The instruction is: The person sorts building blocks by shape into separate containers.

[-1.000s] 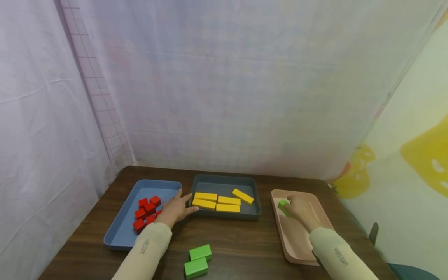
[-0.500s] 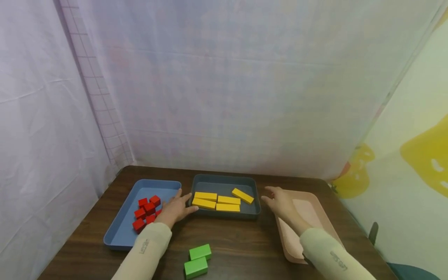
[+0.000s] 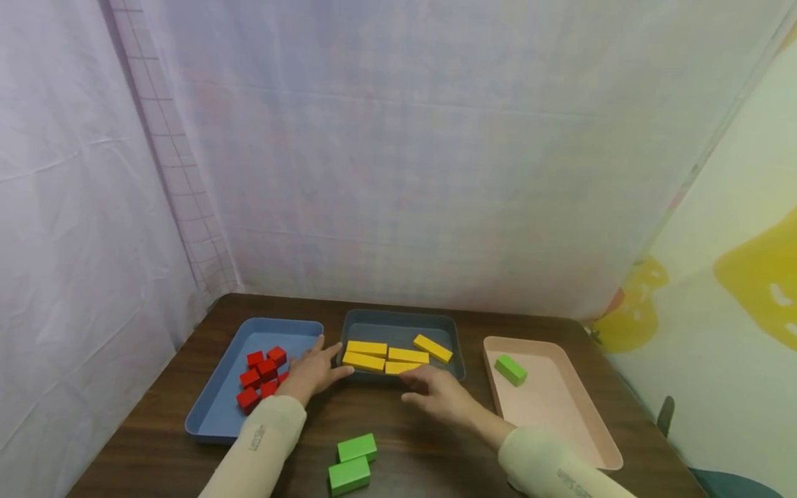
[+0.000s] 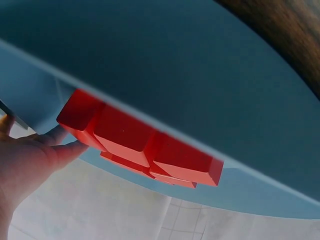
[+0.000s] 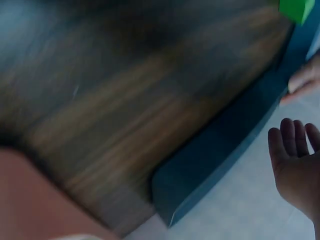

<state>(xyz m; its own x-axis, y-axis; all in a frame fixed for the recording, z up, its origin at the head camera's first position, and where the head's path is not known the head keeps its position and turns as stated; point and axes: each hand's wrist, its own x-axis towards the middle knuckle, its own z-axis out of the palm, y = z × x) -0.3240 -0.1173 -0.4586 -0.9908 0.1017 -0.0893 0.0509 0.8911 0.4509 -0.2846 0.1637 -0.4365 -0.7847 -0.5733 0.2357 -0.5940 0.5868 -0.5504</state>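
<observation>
My left hand point(image 3: 315, 373) spreads its fingers between the blue tray point(image 3: 214, 394) and the dark grey tray point(image 3: 401, 321), over the near corners where the two come close. Several red cubes point(image 3: 267, 370) lie in the blue tray, some partly behind that hand. Nothing is in my right hand point(image 3: 442, 395), which hovers at the front edge of the dark tray with relaxed fingers point(image 5: 288, 137). Several yellow blocks point(image 3: 364, 362) lie in the dark tray. Two green blocks point(image 3: 357, 448) sit together on the table, nearer to me.
On the right, a pink tray point(image 3: 560, 415) holds one green block point(image 3: 510, 370) near its far left corner. The brown wooden table point(image 3: 429, 449) reaches back to a pale curtain point(image 3: 398, 173). A white curtain point(image 3: 81, 207) hangs at the left.
My right hand has let go of the green block in the pink tray and moved left to the front of the dark tray. The left hand has stayed in place.
</observation>
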